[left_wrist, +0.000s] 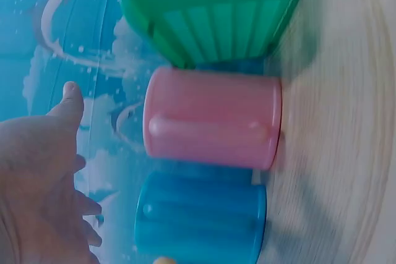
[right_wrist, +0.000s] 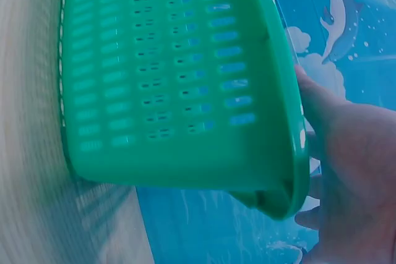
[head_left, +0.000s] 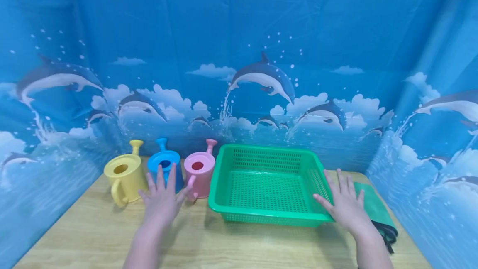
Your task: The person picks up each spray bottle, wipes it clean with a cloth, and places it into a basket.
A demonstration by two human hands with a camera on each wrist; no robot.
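Note:
In the head view my left hand [head_left: 161, 202] hovers with spread fingers before a blue watering can [head_left: 172, 177] and a pink watering can [head_left: 201, 177]. A yellow watering can [head_left: 130, 177] stands to the left of them. My right hand [head_left: 345, 206], fingers also spread, is at the right rim of a green plastic basket [head_left: 269, 215]. Whether it touches that rim I cannot tell. The left wrist view shows the left hand [left_wrist: 43, 183] apart from the pink can [left_wrist: 210, 119] and the blue can [left_wrist: 201, 221]. Neither hand holds anything.
A folded green cloth item [head_left: 373, 204] with black edging and cord lies right of the basket, partly behind the right hand. All stand on a light wooden table [head_left: 231, 248]. Blue curtains [head_left: 201, 20] printed with dolphins enclose the back and sides.

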